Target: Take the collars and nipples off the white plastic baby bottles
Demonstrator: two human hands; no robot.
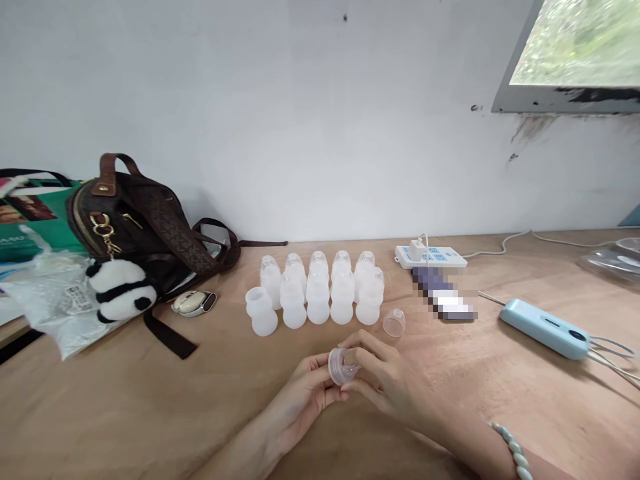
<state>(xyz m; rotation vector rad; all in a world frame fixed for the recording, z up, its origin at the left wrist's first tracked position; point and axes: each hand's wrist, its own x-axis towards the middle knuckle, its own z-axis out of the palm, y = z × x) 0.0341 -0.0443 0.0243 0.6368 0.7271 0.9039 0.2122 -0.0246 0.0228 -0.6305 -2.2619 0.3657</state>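
Note:
A clear ribbed screw ring [336, 367], with what looks like a soft clear teat in it, is held between my two hands above the table. My left hand [306, 399] grips its left side with the fingers curled. The fingers of my right hand [387, 379] close on its right side, and one reaches into the opening. Beyond them stand two rows of white baby bottles, mostly with clear domed caps. An uncapped bottle [263, 313] is at the front left, its mouth open. One loose clear domed cap [394, 323] rests to the right of the front row.
A brown backpack [150, 220] with a panda charm [123, 290], a clear plastic bag [55, 300] and a mouse [194, 303] are on the left. A power strip [440, 257], a blurred-out item [443, 293] and a light-blue device [544, 328] with cables lie right.

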